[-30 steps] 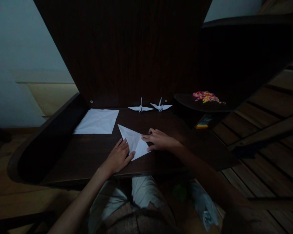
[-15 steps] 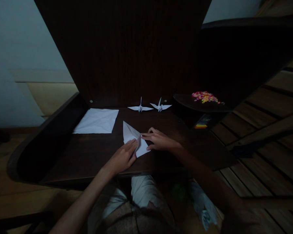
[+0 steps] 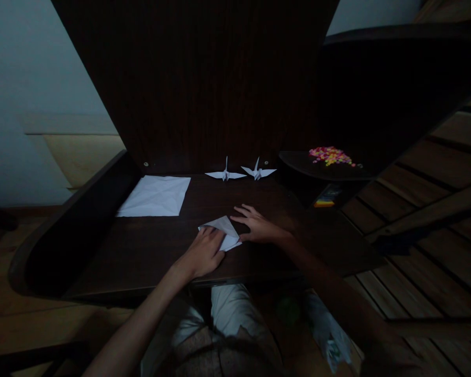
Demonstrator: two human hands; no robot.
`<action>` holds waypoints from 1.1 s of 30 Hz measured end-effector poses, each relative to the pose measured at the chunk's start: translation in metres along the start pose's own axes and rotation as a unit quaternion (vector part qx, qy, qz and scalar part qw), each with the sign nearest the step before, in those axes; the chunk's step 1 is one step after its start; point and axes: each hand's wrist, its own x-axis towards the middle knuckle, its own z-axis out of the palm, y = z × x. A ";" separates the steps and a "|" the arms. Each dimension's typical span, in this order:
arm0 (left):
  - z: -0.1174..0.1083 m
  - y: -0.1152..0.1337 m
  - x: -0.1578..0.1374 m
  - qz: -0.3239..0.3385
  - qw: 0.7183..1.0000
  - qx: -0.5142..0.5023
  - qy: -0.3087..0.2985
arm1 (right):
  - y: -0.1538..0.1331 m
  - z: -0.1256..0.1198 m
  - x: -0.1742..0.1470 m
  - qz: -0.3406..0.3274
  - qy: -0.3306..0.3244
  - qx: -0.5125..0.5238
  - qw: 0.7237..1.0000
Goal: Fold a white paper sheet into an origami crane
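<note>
A small white folded paper (image 3: 228, 229) lies on the dark wooden desk, its top corner pointing away from me. My left hand (image 3: 204, 250) holds it down, fingers bent over its left part and thumb along the near edge, so that part is hidden. Just right of the paper is my right hand (image 3: 256, 224), fingers spread, with its thumb at the paper's right corner. Two white paper cranes stand at the back of the desk: one crane (image 3: 225, 175) on the left, the other crane (image 3: 258, 173) on the right.
A creased white sheet of paper (image 3: 157, 196) lies at the desk's left. On a raised corner shelf (image 3: 294, 161) at right sits a pile of small colourful pieces (image 3: 330, 155). A small box with a yellow-orange edge (image 3: 324, 202) is beneath. The desk's side panel (image 3: 74, 225) rises at left.
The paper's tall upper flap has been folded down toward me, leaving a smaller shape. My right hand has come off the paper's middle and its fingers have spread.
</note>
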 end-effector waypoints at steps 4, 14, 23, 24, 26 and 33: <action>-0.002 0.000 0.007 0.005 1.000 0.011 -0.009 | 0.003 0.003 0.001 0.003 0.005 0.033 0.999; 0.013 0.009 0.005 0.011 0.998 0.060 0.016 | 0.005 -0.001 0.003 -0.026 0.056 0.168 0.984; 0.012 0.018 -0.007 0.023 0.999 0.010 0.021 | -0.012 0.019 0.013 -0.081 0.049 0.129 0.987; 0.010 0.017 -0.012 0.031 0.999 -0.001 0.024 | -0.011 0.020 0.013 -0.084 0.040 0.115 0.989; 0.005 0.015 -0.024 0.035 0.998 -0.026 0.037 | -0.009 0.021 0.011 -0.089 0.027 0.093 0.991; -0.011 -0.005 -0.052 -0.028 0.982 -0.082 0.165 | -0.008 0.020 0.006 -0.085 -0.002 0.034 0.996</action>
